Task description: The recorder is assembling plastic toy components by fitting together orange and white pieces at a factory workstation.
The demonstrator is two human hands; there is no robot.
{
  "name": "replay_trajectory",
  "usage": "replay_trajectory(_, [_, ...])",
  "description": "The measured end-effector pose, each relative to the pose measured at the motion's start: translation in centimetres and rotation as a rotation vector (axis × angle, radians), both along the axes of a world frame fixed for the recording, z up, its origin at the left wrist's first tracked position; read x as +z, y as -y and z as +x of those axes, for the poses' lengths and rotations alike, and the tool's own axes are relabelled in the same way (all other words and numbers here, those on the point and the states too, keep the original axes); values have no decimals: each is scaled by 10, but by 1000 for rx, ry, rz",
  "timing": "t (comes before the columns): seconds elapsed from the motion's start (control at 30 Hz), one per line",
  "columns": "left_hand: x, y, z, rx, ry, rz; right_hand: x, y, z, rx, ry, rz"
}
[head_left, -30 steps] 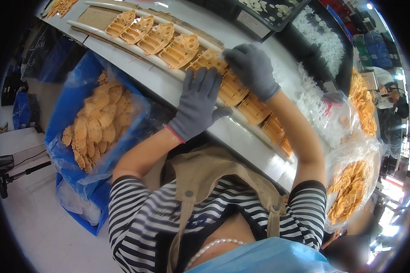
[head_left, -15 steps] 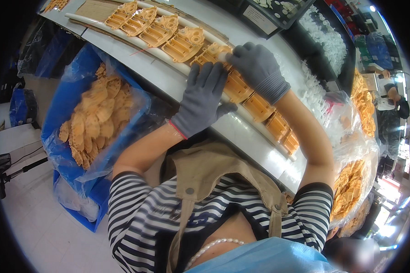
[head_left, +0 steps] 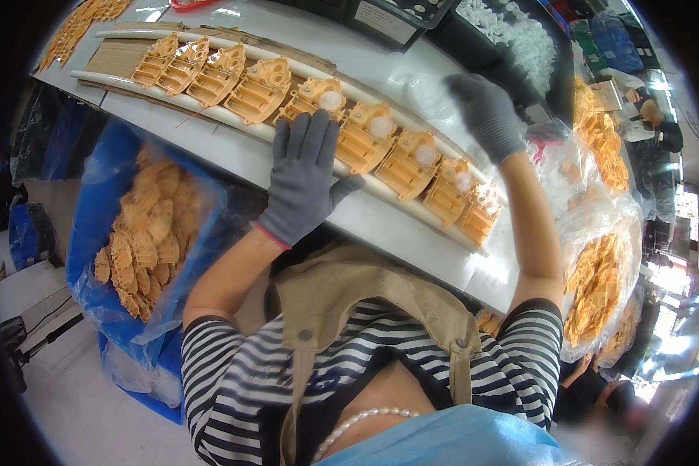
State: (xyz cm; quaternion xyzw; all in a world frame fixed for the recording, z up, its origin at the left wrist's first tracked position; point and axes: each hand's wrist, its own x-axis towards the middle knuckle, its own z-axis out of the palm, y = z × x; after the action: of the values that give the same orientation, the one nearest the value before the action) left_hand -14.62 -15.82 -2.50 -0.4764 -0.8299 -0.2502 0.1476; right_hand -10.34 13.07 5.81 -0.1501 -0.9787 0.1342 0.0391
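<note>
A row of orange plastic housings [head_left: 254, 92] lies between two white tubes [head_left: 101, 79] on the table. Translucent round discs [head_left: 380, 126] sit on those from the middle to the right end; the housings further left show none. My left hand [head_left: 304, 175], in a grey glove, lies flat with fingers stretched, its fingertips on the lower part of a middle housing that bears a disc. Past the row, my grey-gloved right hand [head_left: 485, 113] is over the table beside some loose translucent pieces [head_left: 429, 92]. Its fingers are blurred and partly hidden, so any hold cannot be made out.
At the left stands a blue lined bin [head_left: 93, 210] heaped with orange parts. A black tray [head_left: 547, 92] of white pieces and a labelled dark bin [head_left: 384, 27] stand at the back. Transparent bags [head_left: 590, 268] of orange parts are at the right, with other people beyond.
My right hand has left the middle housing, where a disc now shows, and moved right and away beyond the row. My left hand still rests at the row. The whole view has shifted.
</note>
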Motion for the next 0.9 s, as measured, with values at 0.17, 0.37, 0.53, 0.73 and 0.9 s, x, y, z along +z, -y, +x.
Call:
replay_trajectory(0.17, [-2, -2, -1, 3, -38, -1, -30, -72, 14, -81, 22, 389])
replay_trajectory(0.37, [-1, -4, 0, 11, -50, -21, -61, -95, 11, -107, 148, 617])
replay_trajectory(0.53, [-2, -4, 0, 11, -42, -19, -58, -103, 17, -40, 143, 614])
replay_trajectory(0.73, [-1, -3, 0, 16, -30, -30, -17, -58, 22, 141, -97, 146])
replay_trajectory(0.9, [1, -3, 0, 10, -10, -34, -20, -29, 14, 316, 50, 340])
